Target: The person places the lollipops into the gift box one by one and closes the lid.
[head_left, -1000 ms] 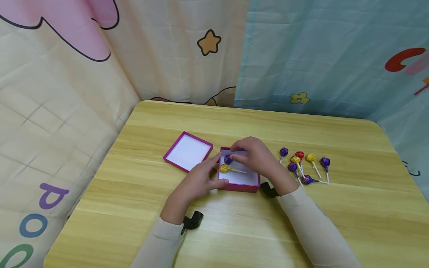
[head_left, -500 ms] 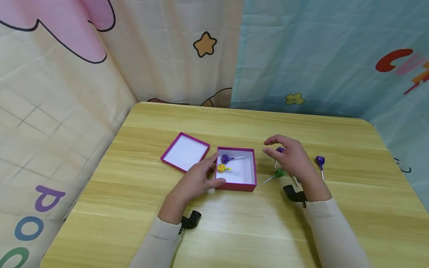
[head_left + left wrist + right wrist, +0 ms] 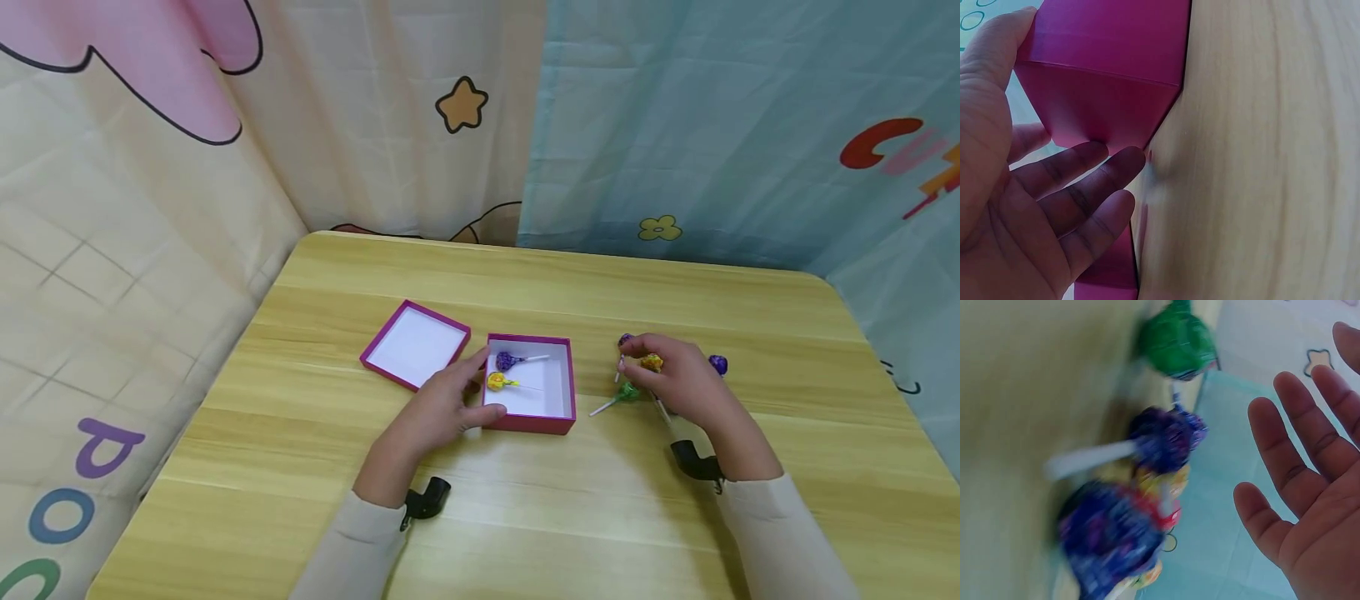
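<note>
An open magenta box (image 3: 531, 423) sits mid-table, holding a purple lollipop (image 3: 506, 361) and a yellow lollipop (image 3: 497, 381) side by side. My left hand (image 3: 435, 408) touches the box's near left corner, its thumb and fairly straight fingertips against the walls. To the right, my right hand (image 3: 678, 383) is over a group of lollipops, fingers spread and gripping nothing in the right wrist view. A yellow-orange lollipop (image 3: 652, 362) shows by its fingertips, a green lollipop (image 3: 627, 391) below them. In the right wrist view a dark purple lollipop (image 3: 1110, 534) looks large. My right hand hides part of the group.
Left of the box lies its magenta-edged lid (image 3: 416, 343), white inside up. Another purple lollipop (image 3: 717, 364) rests beyond my right hand. Printed curtains (image 3: 637, 125) hang behind the wooden table (image 3: 525, 517).
My right hand has left the purple lollipop lying in the box and moved right to the group of lollipops, lowering over them. The left hand stays at the box.
</note>
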